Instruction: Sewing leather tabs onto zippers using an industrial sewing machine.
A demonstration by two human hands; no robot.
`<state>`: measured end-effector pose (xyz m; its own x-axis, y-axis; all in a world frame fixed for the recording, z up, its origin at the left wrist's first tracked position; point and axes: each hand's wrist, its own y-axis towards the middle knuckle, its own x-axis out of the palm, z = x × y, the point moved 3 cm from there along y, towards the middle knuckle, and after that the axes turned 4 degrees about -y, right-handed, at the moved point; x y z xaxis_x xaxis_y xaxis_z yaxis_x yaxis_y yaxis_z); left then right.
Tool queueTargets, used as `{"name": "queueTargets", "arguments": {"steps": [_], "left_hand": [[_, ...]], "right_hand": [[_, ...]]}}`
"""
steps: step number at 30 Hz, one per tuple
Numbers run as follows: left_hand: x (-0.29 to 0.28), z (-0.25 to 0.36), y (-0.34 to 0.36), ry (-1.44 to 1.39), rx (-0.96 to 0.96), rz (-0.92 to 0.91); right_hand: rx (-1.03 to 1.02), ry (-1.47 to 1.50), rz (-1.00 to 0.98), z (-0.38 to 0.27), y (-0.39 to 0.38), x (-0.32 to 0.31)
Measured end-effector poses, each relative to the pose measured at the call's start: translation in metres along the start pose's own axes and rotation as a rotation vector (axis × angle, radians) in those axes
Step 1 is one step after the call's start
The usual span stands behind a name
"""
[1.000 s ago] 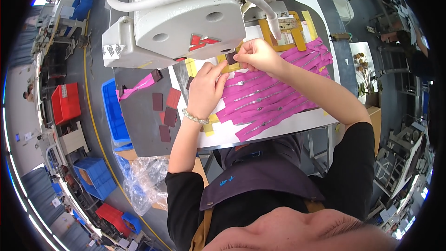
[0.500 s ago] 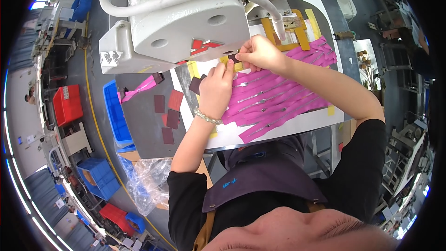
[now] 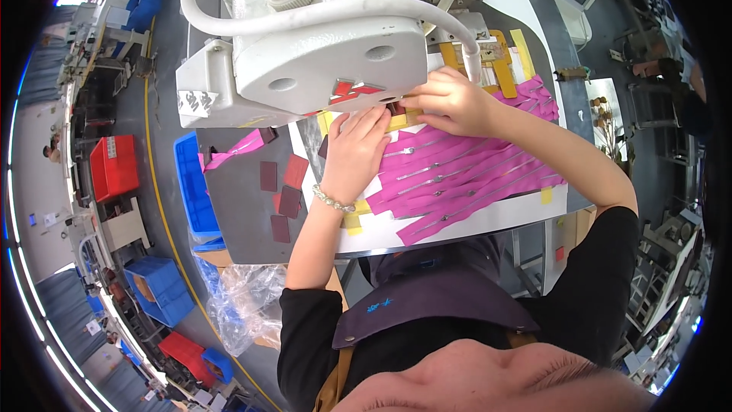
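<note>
Under the white sewing machine head (image 3: 328,69), both my hands are at a small dark brown patch (image 3: 396,109) beside yellow tape. My left hand (image 3: 354,145) lies flat, its outstretched fingertips against the patch's near left side. From the right, my right hand (image 3: 450,103) has its fingers pinched together at the patch's right edge; the machine hides part of the fingertips. Several pink zippers (image 3: 465,175) with silvery teeth and sliders lie side by side just below and right of my hands. Another dark patch (image 3: 323,148) is partly covered by my left hand.
Loose dark patches (image 3: 290,202) and a reddish patch (image 3: 296,172) lie on the grey table left of my forearm. Beyond them are a pink zipper with a dark end (image 3: 236,149) and a blue bin (image 3: 194,191). A yellow frame (image 3: 503,69) sits back right.
My left hand has flattened, with its fingers stretched toward the dark patch. My right fingers have shifted to the patch's right edge. The whole view has moved slightly.
</note>
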<state>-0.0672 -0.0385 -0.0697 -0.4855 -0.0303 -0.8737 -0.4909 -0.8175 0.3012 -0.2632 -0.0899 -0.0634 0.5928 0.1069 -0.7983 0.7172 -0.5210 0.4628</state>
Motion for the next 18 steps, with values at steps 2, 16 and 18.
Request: {"name": "queueTargets", "arguments": {"steps": [2, 16, 18], "left_hand": [[-0.002, -0.003, 0.0, -0.048, -0.019, -0.019], [-0.01, -0.01, 0.003, -0.144, 0.061, -0.04], [-0.011, -0.011, 0.004, -0.166, 0.051, -0.034]], "right_hand": [[-0.041, -0.038, -0.065, 0.002, -0.006, 0.0], [-0.043, -0.105, -0.205, 0.003, -0.007, 0.0], [-0.022, -0.089, -0.237, 0.003, -0.006, 0.0]]}}
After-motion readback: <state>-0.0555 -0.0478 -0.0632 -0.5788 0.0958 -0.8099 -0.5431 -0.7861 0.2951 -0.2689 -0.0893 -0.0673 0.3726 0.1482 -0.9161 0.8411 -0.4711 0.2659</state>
